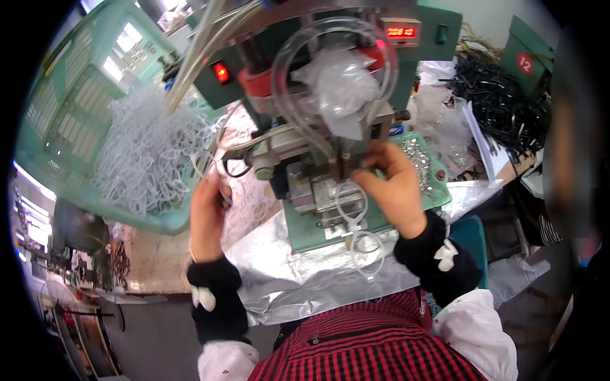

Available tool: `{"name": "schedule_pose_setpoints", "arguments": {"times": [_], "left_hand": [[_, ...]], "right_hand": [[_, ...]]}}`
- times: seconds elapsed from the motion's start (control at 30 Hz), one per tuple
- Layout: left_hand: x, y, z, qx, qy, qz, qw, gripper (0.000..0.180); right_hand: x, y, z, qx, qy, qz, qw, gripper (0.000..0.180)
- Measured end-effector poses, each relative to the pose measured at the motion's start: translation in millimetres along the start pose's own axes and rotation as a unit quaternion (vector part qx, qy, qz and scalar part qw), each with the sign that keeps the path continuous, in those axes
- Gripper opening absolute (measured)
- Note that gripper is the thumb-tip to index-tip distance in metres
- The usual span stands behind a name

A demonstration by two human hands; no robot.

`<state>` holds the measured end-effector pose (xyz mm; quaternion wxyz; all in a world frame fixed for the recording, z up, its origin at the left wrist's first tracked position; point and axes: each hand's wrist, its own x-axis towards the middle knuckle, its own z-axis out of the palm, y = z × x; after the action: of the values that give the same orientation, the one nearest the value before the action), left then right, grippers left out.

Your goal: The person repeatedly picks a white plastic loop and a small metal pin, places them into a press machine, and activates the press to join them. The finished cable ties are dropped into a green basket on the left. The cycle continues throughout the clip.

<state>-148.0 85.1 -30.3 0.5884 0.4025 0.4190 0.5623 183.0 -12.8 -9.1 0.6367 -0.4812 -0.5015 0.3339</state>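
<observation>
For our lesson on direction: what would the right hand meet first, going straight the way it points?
The right hand would probably meet the upright metal tool first, though depth is unclear.

A workshop for small parts, by the look of it.
A green machine (286,141) with a red-lit display (401,32) stands at top centre; clear loops (149,152) crowd a basket (70,120) at upper left, black strips (499,95) heap at upper right, and metal bits (417,162) fill a tray (438,198) right of centre.

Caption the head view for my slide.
Right hand at a bench machine, left hand near a green basket of whitish loops.
</observation>
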Motion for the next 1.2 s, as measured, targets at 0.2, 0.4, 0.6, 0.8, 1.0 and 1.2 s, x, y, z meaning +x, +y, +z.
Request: {"name": "schedule_pose_setpoints", "arguments": {"times": [0.2, 0.4, 0.6, 0.8, 1.0, 1.2], "left_hand": [[-80.3, -10.3, 73.7, 0.081, 0.055, 0.125, 0.987, 0.021], [-80.5, 58.8, 157.1, 0.268, 0.004, 0.430, 0.862, 0.012], [-107.3, 48.8, 153.8, 0.180, -0.063, 0.323, 0.927, 0.018], [-77.4, 55.2, 155.5, 0.206, 0.018, 0.407, 0.890, 0.019], [-76.6, 58.0, 157.8, 0.209, -0.005, 0.408, 0.889, 0.018], [-67.6, 59.5, 160.1, 0.217, -0.013, 0.432, 0.876, 0.016]], "right_hand": [[-9.2, -5.1, 14.0, 0.120, 0.041, 0.045, 0.991, 0.044], [-13.8, -17.6, 30.6, 0.248, 0.052, 0.094, 0.963, 0.044], [-18.6, -16.8, 31.0, 0.240, 0.063, 0.078, 0.966, 0.040], [-27.1, -8.0, 45.4, 0.338, 0.109, 0.093, 0.930, 0.039], [-27.1, -19.6, 43.3, 0.328, 0.123, 0.107, 0.931, 0.034], [-25.1, -21.5, 41.7, 0.314, 0.116, 0.113, 0.935, 0.041]]}}
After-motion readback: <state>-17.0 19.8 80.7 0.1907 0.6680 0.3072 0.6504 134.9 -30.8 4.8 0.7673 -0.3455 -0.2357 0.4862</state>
